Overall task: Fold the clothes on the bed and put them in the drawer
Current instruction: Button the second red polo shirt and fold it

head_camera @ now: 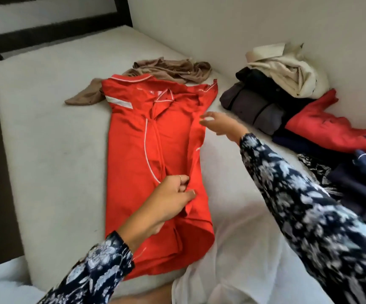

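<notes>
Head camera looks down at a white bed [52, 150]. A red shirt [153, 150] lies flat in the middle of the bed, with its collar at the far end and its bottom edge near the person. Its two sides are folded in toward the middle, so the red shirt looks long and narrow. It has thin white lines on it and a white stripe near the shoulder.

The left hand [173, 194] rests on the lower middle of the red shirt. Its grip is closed on the cloth: the thumb and fingers pinch a fold of it. A thin ring shows on one finger. The right hand [219, 123] is at the right edge of the red shirt, up near the collar end. Its fingers are loose and a bit spread, and its grip holds nothing. It is blurry, so whether it touches the cloth cannot be told. Both arms wear dark sleeves with white flowers.

A tan top [171, 69] lies crumpled just past the collar of the red shirt, partly under it. To the right of the red shirt sits a pile of clothes. It has a cream cloth [287, 69] on top, dark grey clothes [254, 106] under that, a second red piece [331, 126], and dark blue clothes [357, 183] nearer the person.
</notes>
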Tool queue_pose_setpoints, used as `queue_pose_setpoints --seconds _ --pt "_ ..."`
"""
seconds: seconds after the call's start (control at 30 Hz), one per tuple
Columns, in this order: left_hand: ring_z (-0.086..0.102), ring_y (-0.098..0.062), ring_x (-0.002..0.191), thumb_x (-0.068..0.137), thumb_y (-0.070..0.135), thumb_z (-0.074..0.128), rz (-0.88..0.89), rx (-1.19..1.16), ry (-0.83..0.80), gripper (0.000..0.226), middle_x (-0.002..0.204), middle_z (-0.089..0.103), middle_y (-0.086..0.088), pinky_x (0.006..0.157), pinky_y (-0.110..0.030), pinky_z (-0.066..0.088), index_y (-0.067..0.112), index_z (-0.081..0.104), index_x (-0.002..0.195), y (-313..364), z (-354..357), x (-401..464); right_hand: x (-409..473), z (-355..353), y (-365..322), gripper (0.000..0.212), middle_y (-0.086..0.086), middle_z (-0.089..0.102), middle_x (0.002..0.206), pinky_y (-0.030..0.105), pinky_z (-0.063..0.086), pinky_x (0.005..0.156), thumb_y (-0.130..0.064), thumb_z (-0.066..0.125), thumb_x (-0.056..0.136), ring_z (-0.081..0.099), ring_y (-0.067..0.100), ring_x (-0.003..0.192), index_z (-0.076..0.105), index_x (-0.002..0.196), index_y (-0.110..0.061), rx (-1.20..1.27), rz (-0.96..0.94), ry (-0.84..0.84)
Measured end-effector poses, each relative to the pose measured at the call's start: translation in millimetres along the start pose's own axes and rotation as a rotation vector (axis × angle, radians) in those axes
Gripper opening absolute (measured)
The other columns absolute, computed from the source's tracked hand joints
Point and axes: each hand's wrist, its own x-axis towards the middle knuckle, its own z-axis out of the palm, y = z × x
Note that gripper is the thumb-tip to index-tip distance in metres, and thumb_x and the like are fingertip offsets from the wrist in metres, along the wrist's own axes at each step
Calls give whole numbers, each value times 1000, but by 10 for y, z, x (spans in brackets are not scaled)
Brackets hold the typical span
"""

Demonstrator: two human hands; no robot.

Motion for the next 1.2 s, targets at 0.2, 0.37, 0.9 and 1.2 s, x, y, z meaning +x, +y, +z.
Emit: queue_pose_setpoints --seconds 0.2,0.37,0.9,1.2 --pt "62 -1 87 90 9 60 47 -5 -49 16 92 73 6 89 -25 51 25 58 86 -37 -212 0 1090 221 91 47 9 45 146 31 33 111 -28 48 98 45 25 132 46 141 -9 -99 22 24" --pt "62 -9 96 77 32 58 -51 -58 -99 47 103 69 -2 92 -33 51 13 60 120 -234 -400 53 1788 341 233 45 17 58 131 40 41 105 -28 49 89 55 33 118 56 128 -8 -251 118 128" --pt "66 -20 104 82 21 62 -102 -336 -178 37 110 71 -11 94 -30 50 22 61 119 -579 -914 -270 2077 1123 -1681 43 -1 52 108 5 34 77 -4 41 88 49 10 98 50 129 -11 -65 -336 301" --pt "56 1 70 54 54 52 -395 52 -74 50 80 56 9 80 -21 48 36 57 101 -1490 -1092 -513 1628 2551 -1314 56 15 19 156 55 19 114 -58 41 92 21 36 143 42 141 -32 -650 -353 -203"
